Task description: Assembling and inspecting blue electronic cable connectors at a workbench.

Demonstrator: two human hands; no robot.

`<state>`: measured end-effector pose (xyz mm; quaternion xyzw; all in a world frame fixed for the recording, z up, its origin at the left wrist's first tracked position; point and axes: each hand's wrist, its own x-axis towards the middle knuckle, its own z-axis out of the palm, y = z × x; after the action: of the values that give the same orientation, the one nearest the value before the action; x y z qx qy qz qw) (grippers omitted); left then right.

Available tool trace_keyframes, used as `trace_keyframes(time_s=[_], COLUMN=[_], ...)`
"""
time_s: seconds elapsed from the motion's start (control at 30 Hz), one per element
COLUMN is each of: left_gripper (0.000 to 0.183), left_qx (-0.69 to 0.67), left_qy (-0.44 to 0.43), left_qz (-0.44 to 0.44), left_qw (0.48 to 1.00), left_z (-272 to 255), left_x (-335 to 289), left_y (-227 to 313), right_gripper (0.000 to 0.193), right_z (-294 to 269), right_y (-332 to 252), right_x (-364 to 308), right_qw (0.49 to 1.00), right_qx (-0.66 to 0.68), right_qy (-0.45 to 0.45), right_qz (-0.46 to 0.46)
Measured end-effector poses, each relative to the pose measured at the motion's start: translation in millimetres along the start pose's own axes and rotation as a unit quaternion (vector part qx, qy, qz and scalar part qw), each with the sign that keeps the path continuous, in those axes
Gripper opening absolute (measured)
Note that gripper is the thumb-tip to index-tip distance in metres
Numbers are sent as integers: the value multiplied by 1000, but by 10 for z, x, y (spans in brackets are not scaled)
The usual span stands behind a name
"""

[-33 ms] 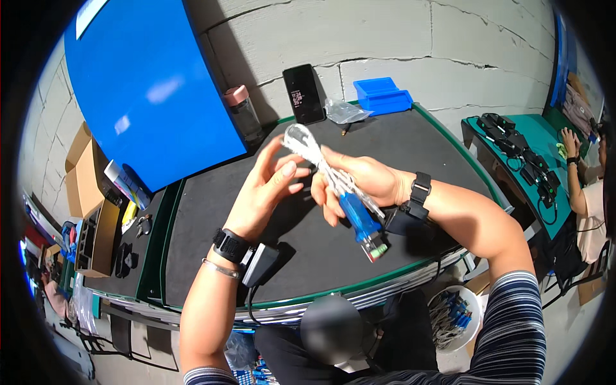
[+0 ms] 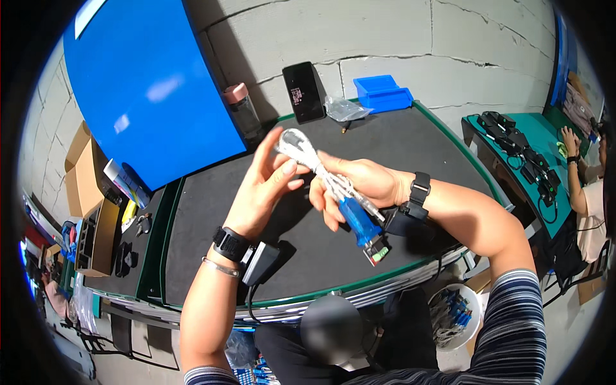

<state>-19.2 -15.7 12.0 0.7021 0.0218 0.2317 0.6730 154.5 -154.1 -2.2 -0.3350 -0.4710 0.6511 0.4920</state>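
I had the right hand closed around a bundled white cable, its thumb and fingers gripping the folded strands; the left hand stood with thumb and fingers spread at the cable's looped end, and I could not tell whether they touched it; the bundle was held up over the dark top of the counter, its blue adapter slanting down just below the right hand's fingers, with a green terminal block at the lower end; beyond the hands I saw a black phone tilted at the counter's back edge, a clear plastic bag just beside it, and a blue bin farther right; a pink-lidded bottle stood beyond the left hand, near a large blue panel; well to the left of that hand I had an open cardboard box in view; below the right forearm, a white bucket held more cables; well to the right, a co-worker's hand showed near black devices
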Motion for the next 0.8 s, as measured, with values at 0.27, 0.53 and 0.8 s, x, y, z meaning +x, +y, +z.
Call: trace_keyframes(time_s=[0.27,0.53,0.8], left_gripper=[33,22,43], left_qx=[-2,-145,52], left_qy=[56,142,100], left_qz=[-17,32,-122], left_qw=[998,979,986], left_z=[-96,-136,-73], left_x=[27,9,-5], left_y=[-2,75,-3], right_gripper=[81,49,38], right_z=[-15,45,50], right_y=[-13,-67,-51], right_x=[-11,-24,23], right_qw=[999,967,947], right_qx=[-42,-154,-119], right_qy=[2,119,188], right_qz=[24,-166,-230])
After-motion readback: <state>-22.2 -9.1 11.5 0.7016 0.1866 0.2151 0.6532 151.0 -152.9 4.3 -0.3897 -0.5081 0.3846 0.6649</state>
